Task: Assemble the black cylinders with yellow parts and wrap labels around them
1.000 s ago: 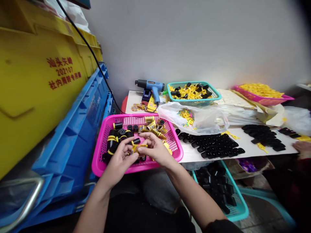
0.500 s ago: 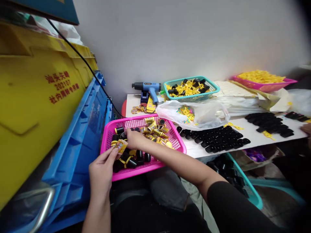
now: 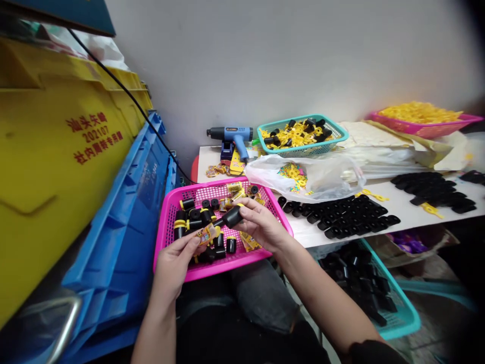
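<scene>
My left hand (image 3: pixel 171 264) pinches a small yellow printed plastic sleeve (image 3: pixel 206 234) between thumb and fingers. My right hand (image 3: pixel 263 225) grips a black cylinder (image 3: pixel 232 217) with a yellow end, tilted with its other end towards the sleeve. Whether the two touch, I cannot tell. Both hands are above a pink basket (image 3: pixel 224 267). Inside it, loose black cylinders (image 3: pixel 179 231) with yellow rims lie mostly at the left, and ones wrapped in yellow printed film (image 3: pixel 234 187) are at the back right, partly hidden by my right hand.
Behind the basket lie a blue heat gun (image 3: pixel 237 135) and flat printed sleeves (image 3: pixel 216 171). A teal basket (image 3: pixel 303 150), a plastic bag (image 3: pixel 329 177) and rows of black parts (image 3: pixel 341 217) are on the table. Yellow (image 3: pixel 41 131) and blue crates (image 3: pixel 113 222) stand left; another teal basket (image 3: pixel 403 316) sits lower right.
My right hand has come up out of the left side of the pink basket, now with a black cylinder in it. The sleeve in my left hand has shifted slightly right.
</scene>
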### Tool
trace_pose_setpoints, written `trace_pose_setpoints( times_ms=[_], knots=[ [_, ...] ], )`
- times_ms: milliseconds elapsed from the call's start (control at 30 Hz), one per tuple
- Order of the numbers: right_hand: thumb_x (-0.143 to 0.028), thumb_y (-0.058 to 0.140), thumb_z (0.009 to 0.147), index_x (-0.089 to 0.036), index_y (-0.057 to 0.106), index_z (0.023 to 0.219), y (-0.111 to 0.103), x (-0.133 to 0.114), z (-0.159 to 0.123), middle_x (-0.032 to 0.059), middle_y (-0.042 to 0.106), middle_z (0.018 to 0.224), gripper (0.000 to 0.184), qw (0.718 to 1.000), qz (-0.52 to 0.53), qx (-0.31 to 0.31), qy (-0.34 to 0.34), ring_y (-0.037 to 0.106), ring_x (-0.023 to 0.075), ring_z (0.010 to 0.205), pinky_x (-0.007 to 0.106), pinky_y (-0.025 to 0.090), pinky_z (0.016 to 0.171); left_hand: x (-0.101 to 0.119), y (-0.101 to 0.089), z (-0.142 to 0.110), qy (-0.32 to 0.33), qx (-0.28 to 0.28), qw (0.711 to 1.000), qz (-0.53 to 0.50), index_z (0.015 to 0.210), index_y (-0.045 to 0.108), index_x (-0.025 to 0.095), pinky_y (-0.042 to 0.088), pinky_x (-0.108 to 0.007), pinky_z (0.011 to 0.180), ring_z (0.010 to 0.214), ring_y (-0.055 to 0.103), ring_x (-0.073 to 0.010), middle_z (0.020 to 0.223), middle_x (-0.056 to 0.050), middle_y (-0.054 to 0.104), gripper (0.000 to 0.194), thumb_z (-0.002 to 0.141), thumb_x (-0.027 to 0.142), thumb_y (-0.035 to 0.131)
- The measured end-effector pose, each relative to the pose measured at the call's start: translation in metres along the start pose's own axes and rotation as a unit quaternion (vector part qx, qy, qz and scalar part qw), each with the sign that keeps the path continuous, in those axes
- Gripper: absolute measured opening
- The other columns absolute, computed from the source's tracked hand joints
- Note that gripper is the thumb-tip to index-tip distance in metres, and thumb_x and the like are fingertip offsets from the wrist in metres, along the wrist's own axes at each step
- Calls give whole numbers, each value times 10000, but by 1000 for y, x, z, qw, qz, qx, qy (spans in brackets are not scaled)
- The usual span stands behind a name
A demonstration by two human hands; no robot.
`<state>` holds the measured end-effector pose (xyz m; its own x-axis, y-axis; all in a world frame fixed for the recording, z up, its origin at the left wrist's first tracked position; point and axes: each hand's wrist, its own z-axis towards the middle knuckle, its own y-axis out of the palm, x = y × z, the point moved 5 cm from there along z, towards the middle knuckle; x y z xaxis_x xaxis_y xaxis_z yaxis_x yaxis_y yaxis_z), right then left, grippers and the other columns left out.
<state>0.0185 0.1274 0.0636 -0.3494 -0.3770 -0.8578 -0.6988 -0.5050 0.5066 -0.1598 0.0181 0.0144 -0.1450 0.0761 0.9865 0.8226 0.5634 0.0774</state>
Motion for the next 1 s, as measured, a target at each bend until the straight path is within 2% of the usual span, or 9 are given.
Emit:
trace_pose_setpoints(
  times_ms=[67, 167, 400, 500, 700, 767, 867, 1000],
  knots=[
    [-337, 802, 630, -197, 638, 876, 2, 1, -5, -10, 624, 863, 327, 1000, 8, 7, 0, 619, 107, 756, 233, 532, 680, 1, 8, -2, -11, -9, 1000, -9, 938, 759, 158, 599, -317, 705, 678, 720, -202, 840, -74, 777, 440, 605, 440, 813],
    [-344, 812, 618, -180, 627, 873, 2, 5, -5, -20, 628, 791, 356, 999, -37, -10, 7, 608, 89, 677, 216, 523, 628, 3, 16, -5, -21, -20, 999, -28, 924, 760, 154, 608, -340, 697, 670, 721, -210, 845, -79, 777, 434, 594, 428, 823],
    [-356, 800, 634, -177, 615, 904, -23, 14, -8, -36, 620, 675, 373, 985, -171, -7, -6, 584, 99, 591, 225, 453, 569, 10, 25, -10, -15, -29, 999, -21, 938, 758, 165, 617, -359, 710, 741, 724, -221, 977, -95, 762, 420, 617, 431, 810],
    [-379, 782, 659, -183, 612, 928, -28, 18, -9, -40, 605, 654, 374, 982, -187, -7, -11, 565, 102, 577, 226, 413, 560, 11, 32, -11, -17, -36, 999, -5, 946, 758, 169, 614, -349, 731, 769, 726, -224, 998, -92, 758, 424, 620, 438, 806],
    [-356, 802, 641, -198, 636, 921, -23, 26, -12, -39, 579, 711, 362, 973, -212, 30, -85, 494, 96, 610, 229, 380, 582, 18, 47, -14, -4, -62, 998, 9, 1025, 731, 178, 601, -346, 771, 852, 715, -229, 1035, -84, 749, 459, 637, 413, 801],
    [-365, 813, 630, -206, 633, 937, -18, 35, -14, -45, 560, 701, 390, 982, -174, 13, -73, 480, 95, 600, 231, 380, 583, 19, 50, -16, -6, -81, 997, 8, 1002, 732, 181, 596, -325, 767, 835, 714, -218, 986, -77, 757, 450, 605, 371, 829],
    [-441, 758, 694, -209, 634, 949, -7, 46, -19, -27, 573, 750, 367, 999, -30, -30, -24, 495, 93, 611, 230, 394, 595, 18, 53, -20, -14, -99, 995, -15, 929, 734, 176, 589, -314, 759, 812, 711, -208, 944, -69, 755, 397, 581, 331, 846],
    [-470, 742, 714, -214, 633, 990, 10, 56, -25, 2, 601, 835, 392, 986, 138, -76, 49, 547, 109, 687, 223, 430, 621, 17, 53, -25, -9, -96, 995, -40, 877, 728, 172, 581, -296, 728, 794, 703, -200, 920, -66, 751, 351, 579, 316, 845]
  ],
)
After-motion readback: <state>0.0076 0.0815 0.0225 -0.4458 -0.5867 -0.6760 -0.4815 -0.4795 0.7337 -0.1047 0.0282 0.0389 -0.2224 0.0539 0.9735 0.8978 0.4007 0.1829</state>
